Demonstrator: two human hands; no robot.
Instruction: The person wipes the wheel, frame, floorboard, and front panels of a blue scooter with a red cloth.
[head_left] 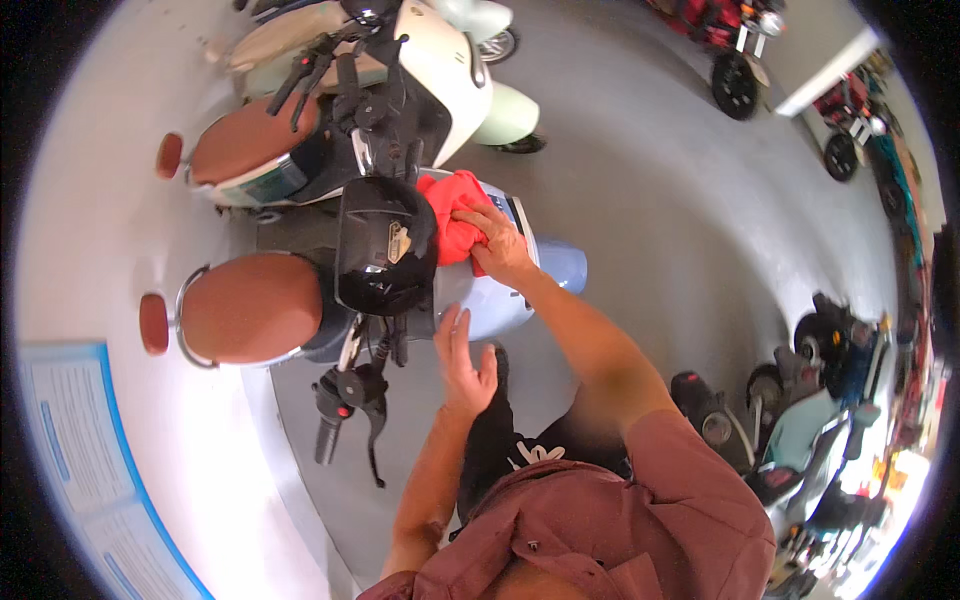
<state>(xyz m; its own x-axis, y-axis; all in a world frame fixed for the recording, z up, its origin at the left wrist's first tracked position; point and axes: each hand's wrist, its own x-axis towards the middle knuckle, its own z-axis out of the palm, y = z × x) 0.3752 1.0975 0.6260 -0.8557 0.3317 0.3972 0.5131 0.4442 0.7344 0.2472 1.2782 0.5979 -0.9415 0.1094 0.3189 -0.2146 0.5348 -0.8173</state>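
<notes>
My right hand (500, 245) presses a bunched red cloth (455, 205) onto the light blue front panel (490, 310) of a scooter, fingers curled over the fabric. Part of the cloth is hidden beneath the palm. Lower down, my left hand (467, 365) is open with nothing in it, its fingers apart, close to the panel's near edge; I cannot tell whether it touches. Just left of the cloth is the scooter's glossy black dash cover (375, 265). A brown seat (252, 308) lies further left, and the near handlebar grip (328, 440) sticks out toward me.
A cream scooter (450, 75) with a brown seat stands close on the far side. Along the left runs a white wall with a blue-edged poster (75, 440). More scooters, among them a pale green one (805, 430), stand at the right. Grey floor (640, 170) lies between.
</notes>
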